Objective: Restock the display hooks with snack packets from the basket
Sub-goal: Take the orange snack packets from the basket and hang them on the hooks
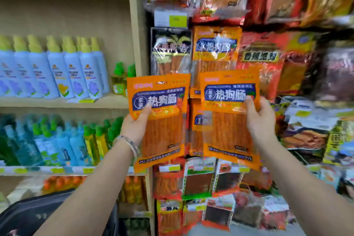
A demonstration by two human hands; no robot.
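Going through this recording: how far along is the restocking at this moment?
Looks done: a matching orange hung packet is already up among the hanging snacks, though when it was placed cannot be told. In hand: the left hand grips the left packet and the right hand grips the right packet, both raised, neither hung yet. Left: hang both; how many more wait cannot be seen.
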